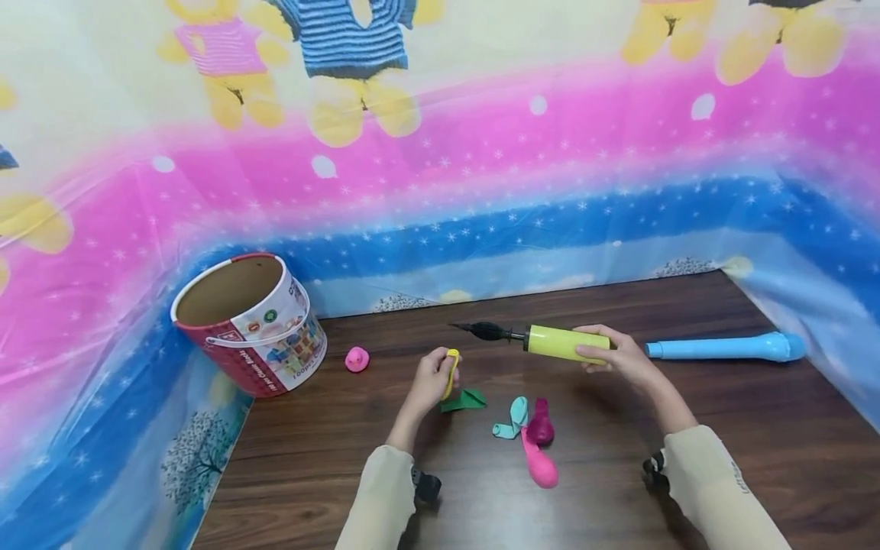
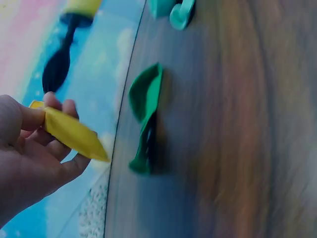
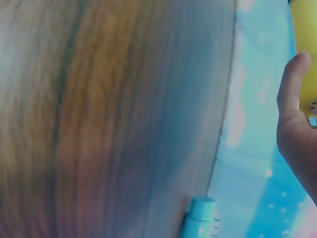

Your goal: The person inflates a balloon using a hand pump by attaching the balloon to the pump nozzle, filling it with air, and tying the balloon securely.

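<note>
My left hand point(image 1: 431, 376) pinches a limp yellow balloon point(image 2: 75, 135) between thumb and fingers, its body hanging past the fingertips in the left wrist view. My right hand point(image 1: 615, 353) grips the yellow-green barrel of a balloon pump point(image 1: 560, 343), held level above the table. The pump's black tapered nozzle point(image 1: 486, 330) points left, toward the left hand and apart from the balloon. Below the left hand a flat green balloon point(image 1: 465, 400) lies on the table. In the right wrist view the thumb lies along the pump barrel point(image 3: 308, 39).
Teal point(image 1: 517, 416), magenta point(image 1: 541, 422) and pink point(image 1: 539, 461) balloons lie together on the wooden table point(image 1: 309, 473). A small pink toy duck point(image 1: 357, 359) sits beside a large bucket point(image 1: 275, 336) at left. A blue tube-shaped toy point(image 1: 722, 348) lies at right. Printed cloth walls enclose the table.
</note>
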`<action>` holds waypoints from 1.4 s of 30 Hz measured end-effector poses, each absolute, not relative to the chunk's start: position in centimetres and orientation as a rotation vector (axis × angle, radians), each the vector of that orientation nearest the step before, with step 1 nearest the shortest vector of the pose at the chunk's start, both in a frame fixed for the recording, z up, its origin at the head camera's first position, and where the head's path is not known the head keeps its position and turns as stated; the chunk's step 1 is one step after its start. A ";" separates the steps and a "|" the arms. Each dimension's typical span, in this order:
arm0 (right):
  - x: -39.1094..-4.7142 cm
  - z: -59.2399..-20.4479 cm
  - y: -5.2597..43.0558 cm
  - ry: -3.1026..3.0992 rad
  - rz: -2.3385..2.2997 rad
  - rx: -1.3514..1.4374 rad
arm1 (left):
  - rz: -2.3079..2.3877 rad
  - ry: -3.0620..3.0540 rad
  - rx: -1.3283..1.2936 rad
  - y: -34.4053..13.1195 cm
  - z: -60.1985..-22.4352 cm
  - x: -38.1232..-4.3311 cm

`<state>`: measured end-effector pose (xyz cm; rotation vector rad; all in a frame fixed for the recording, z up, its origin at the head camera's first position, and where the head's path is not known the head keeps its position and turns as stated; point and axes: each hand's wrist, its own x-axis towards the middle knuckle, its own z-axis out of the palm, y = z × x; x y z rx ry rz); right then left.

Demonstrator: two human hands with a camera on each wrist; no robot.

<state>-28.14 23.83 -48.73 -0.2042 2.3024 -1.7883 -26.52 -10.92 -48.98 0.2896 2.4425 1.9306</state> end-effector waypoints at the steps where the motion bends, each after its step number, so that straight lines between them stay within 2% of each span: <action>1: -27.9 -48.5 24.0 2.288 -1.789 -0.215 | 1.929 2.457 0.270 -11.3 -49.0 -26.6; 9: -26.9 -47.7 23.7 2.285 -1.727 -0.363 | 1.763 2.605 0.230 -13.4 -48.3 -26.5; 16: -26.9 -47.5 23.8 2.295 -1.697 -0.386 | 1.580 2.740 0.432 -14.0 -47.0 -25.9; 25: -27.2 -46.7 23.7 2.273 -1.671 -0.468 | 1.094 2.852 0.680 -14.1 -45.4 -25.0; 33: -26.8 -46.6 22.2 2.211 -1.655 -0.438 | 1.069 2.792 0.777 -13.5 -44.6 -23.8; 37: -26.4 -47.0 21.4 2.181 -1.666 -0.414 | 1.112 3.043 0.745 -13.6 -44.7 -23.8; 42: -25.7 -47.8 19.9 2.112 -1.768 -0.401 | 1.255 3.453 0.376 -13.5 -45.5 -24.5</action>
